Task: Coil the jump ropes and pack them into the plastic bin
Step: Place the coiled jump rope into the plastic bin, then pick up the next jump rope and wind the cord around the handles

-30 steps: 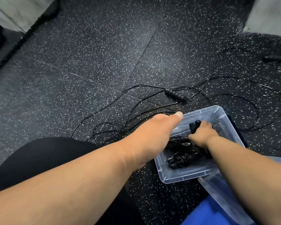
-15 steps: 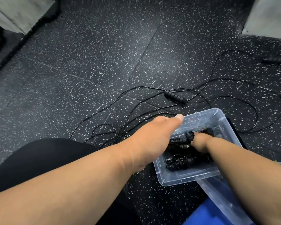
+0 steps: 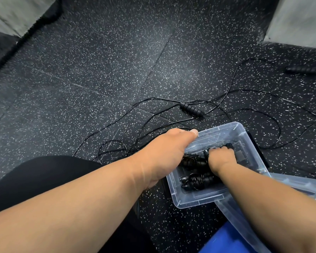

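While the speckled rubber floor [image 3: 102,73] fills nearly the whole view, the action sits low and right of centre. Biggest of the task's things is the clear plastic bin [image 3: 195,200], resting flat on that floor, and both hands are on or in it. Left hand [image 3: 164,152] is at the bin's near-left wall, thumb laid along the top of the rim; the fingers drop out of sight on the far side of the palm, so I cannot tell whether they curl round the wall or just press against it. Right hand [image 3: 222,159] is down inside the bin, fingers curled onto a black jump rope handle [image 3: 206,152], knuckles up, handle end poking out on the thumb side. Just nearer the person than that grip, a coiled jump rope bundle [image 3: 197,180] lies on the bin floor, handles together with cord wrapped round them. Beyond the left thumb, an uncoiled jump rope [image 3: 192,109] sprawls loose over the floor, its ribbed handle well clear of the bin. Farther right of both hands, a second loose handle [image 3: 303,69] lies alone. Under the right forearm, a clear lid [image 3: 232,216] touches the bin's near corner.
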`<state>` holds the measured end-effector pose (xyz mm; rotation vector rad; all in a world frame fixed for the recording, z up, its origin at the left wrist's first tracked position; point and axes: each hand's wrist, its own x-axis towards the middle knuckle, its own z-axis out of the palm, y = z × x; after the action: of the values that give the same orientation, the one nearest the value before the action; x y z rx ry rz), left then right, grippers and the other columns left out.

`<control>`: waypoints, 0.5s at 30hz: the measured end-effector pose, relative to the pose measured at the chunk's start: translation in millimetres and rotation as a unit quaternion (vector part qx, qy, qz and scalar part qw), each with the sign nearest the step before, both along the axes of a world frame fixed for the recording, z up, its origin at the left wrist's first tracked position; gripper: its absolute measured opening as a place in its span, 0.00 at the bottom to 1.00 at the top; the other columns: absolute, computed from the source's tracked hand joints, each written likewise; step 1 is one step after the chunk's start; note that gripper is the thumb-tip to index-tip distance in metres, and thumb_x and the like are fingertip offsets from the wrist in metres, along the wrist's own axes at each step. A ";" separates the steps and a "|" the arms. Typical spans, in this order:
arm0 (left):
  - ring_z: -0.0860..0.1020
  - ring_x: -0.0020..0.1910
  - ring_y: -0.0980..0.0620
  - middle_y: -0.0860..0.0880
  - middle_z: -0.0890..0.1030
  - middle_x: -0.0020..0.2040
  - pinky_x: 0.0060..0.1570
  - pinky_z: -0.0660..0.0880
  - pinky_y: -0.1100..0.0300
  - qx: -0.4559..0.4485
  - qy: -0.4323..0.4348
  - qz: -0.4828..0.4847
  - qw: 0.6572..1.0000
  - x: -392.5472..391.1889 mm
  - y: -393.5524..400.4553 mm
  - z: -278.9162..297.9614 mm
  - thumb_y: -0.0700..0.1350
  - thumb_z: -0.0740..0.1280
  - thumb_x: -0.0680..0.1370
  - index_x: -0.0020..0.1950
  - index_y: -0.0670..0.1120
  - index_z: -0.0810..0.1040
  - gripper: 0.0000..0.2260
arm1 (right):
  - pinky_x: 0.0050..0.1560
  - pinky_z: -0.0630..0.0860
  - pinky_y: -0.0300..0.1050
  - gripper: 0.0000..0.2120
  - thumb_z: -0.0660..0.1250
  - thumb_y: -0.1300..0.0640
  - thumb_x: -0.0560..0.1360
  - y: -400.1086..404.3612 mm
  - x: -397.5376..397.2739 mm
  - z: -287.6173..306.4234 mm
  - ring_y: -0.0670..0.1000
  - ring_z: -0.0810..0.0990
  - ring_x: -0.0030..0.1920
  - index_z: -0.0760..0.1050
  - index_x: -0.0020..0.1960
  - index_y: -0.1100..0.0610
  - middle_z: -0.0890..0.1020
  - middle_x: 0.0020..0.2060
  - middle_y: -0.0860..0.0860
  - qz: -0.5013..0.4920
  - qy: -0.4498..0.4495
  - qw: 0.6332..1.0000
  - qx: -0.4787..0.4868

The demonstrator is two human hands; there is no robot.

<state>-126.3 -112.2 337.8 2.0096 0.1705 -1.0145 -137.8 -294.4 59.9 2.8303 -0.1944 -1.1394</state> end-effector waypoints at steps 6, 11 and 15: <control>0.78 0.64 0.50 0.55 0.80 0.64 0.72 0.72 0.44 -0.004 -0.012 0.010 1.000 0.8 2.9 8.7 0.71 0.60 0.70 0.65 0.58 0.78 0.29 | 0.64 0.78 0.54 0.25 0.63 0.63 0.76 -6.3 -1.6 2.9 0.60 0.80 0.64 0.69 0.73 0.54 0.80 0.66 0.55 -0.079 0.030 0.991 0.101; 0.78 0.65 0.50 0.55 0.80 0.65 0.72 0.71 0.44 -0.008 -0.021 0.013 1.000 -0.5 12.5 10.1 0.65 0.62 0.82 0.67 0.56 0.77 0.20 | 0.67 0.76 0.50 0.34 0.72 0.60 0.72 -13.7 2.1 2.7 0.59 0.78 0.67 0.65 0.77 0.53 0.78 0.68 0.56 -0.103 0.062 0.987 0.107; 0.79 0.63 0.51 0.54 0.80 0.64 0.72 0.72 0.44 -0.001 -0.032 0.020 0.999 0.2 18.7 17.9 0.62 0.61 0.84 0.69 0.55 0.76 0.19 | 0.64 0.76 0.48 0.23 0.66 0.61 0.77 -16.3 -2.0 15.1 0.58 0.80 0.64 0.71 0.72 0.53 0.81 0.65 0.55 -0.130 0.021 0.982 0.135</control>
<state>-126.1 -93.5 355.7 2.0270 0.1750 -0.9226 -139.7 -310.6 75.0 3.0824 -0.4507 -1.3696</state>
